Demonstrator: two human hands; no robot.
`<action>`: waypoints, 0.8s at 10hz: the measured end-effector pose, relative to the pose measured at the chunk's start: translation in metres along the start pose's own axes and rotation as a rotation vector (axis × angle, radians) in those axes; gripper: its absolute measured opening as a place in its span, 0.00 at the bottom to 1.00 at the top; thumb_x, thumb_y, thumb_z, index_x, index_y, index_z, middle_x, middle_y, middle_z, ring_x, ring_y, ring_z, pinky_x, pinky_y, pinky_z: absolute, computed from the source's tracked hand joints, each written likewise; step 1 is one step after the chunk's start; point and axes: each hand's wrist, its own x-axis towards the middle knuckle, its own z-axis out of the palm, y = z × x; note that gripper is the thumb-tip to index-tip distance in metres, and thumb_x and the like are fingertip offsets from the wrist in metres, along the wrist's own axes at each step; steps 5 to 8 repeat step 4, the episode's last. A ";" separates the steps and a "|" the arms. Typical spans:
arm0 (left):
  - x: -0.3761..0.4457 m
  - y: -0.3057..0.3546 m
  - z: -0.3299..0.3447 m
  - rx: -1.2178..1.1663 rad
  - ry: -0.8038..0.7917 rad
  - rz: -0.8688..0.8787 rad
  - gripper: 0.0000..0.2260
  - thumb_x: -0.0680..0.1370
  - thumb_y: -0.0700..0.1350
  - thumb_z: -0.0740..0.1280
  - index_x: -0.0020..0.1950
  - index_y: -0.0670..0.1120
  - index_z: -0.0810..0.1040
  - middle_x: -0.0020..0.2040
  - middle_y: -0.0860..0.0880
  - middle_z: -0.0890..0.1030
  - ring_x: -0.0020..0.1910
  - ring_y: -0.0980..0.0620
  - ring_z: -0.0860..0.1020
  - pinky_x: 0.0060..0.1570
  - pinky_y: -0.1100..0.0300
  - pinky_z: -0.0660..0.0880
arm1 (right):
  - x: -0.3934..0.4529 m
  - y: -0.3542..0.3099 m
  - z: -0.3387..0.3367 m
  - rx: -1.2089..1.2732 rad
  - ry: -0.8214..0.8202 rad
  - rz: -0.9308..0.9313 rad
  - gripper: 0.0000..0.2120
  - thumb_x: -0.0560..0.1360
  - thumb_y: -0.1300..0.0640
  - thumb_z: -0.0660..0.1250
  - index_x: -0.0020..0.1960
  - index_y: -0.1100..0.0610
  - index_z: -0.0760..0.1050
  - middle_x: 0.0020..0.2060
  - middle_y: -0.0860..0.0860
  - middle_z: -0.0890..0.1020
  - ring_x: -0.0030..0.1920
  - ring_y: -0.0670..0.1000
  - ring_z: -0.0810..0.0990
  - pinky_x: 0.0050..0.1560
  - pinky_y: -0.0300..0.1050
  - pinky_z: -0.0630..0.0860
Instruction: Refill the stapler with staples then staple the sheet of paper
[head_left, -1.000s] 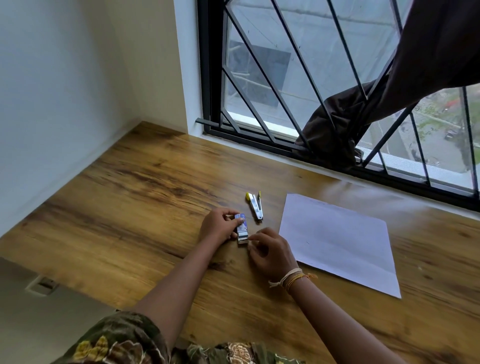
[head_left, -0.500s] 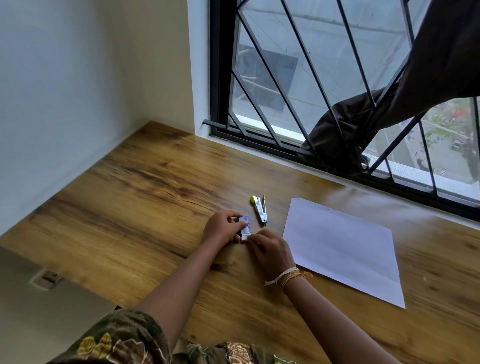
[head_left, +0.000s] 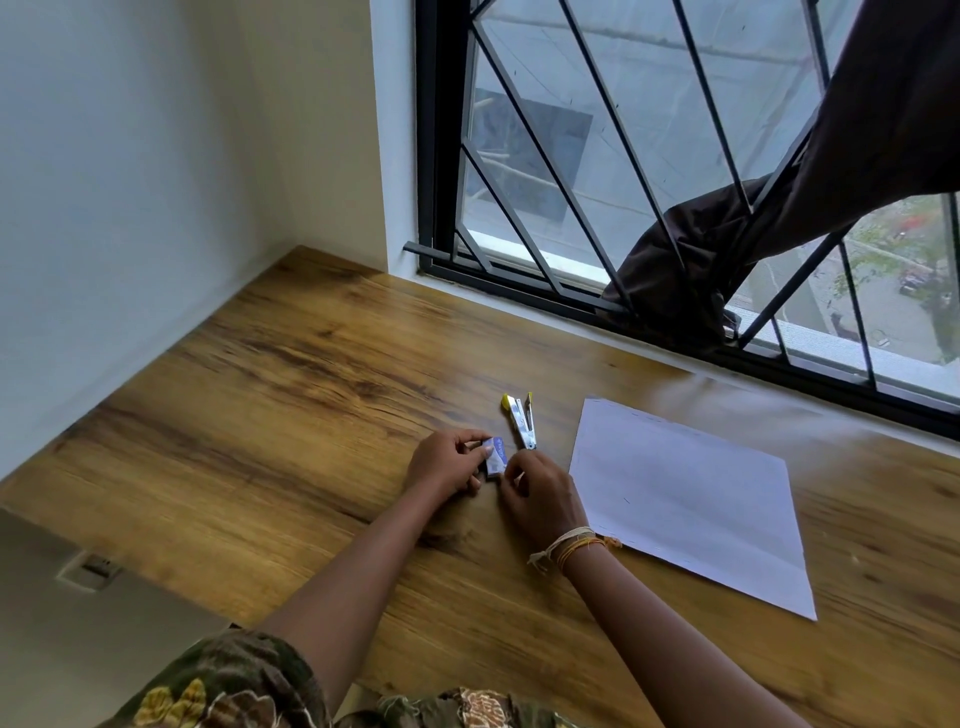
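Now: both hands pinch staple box (head_left: 496, 455) | left hand (head_left: 449, 465) | right hand (head_left: 540, 499) | stapler (head_left: 521, 420) just beyond

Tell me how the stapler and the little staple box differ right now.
The stapler lies untouched on the table, while the staple box is held by the left hand, with the right hand at its near end. The stapler is long, slim, metal and yellow; the staple box is short, blocky, blue and white. Both are small and sit left of the sheet of paper.

One stapler (head_left: 521, 420), one staple box (head_left: 497, 455), one paper sheet (head_left: 685, 499), two hands: left (head_left: 447, 464), right (head_left: 540, 498).
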 end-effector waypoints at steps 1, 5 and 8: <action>-0.001 0.004 -0.004 0.189 -0.024 0.057 0.21 0.70 0.55 0.72 0.63 0.58 0.78 0.30 0.55 0.80 0.32 0.58 0.80 0.33 0.64 0.70 | 0.006 0.000 -0.003 0.058 0.006 0.084 0.03 0.72 0.60 0.69 0.42 0.55 0.75 0.38 0.52 0.81 0.35 0.50 0.78 0.36 0.42 0.77; 0.001 0.011 0.007 0.556 0.010 0.152 0.31 0.71 0.61 0.67 0.73 0.59 0.65 0.54 0.51 0.82 0.54 0.48 0.79 0.49 0.55 0.75 | -0.009 0.026 -0.031 0.076 0.142 0.199 0.07 0.68 0.64 0.68 0.46 0.56 0.77 0.41 0.52 0.81 0.37 0.48 0.78 0.38 0.38 0.75; 0.001 0.011 0.007 0.556 0.010 0.152 0.31 0.71 0.61 0.67 0.73 0.59 0.65 0.54 0.51 0.82 0.54 0.48 0.79 0.49 0.55 0.75 | -0.009 0.026 -0.031 0.076 0.142 0.199 0.07 0.68 0.64 0.68 0.46 0.56 0.77 0.41 0.52 0.81 0.37 0.48 0.78 0.38 0.38 0.75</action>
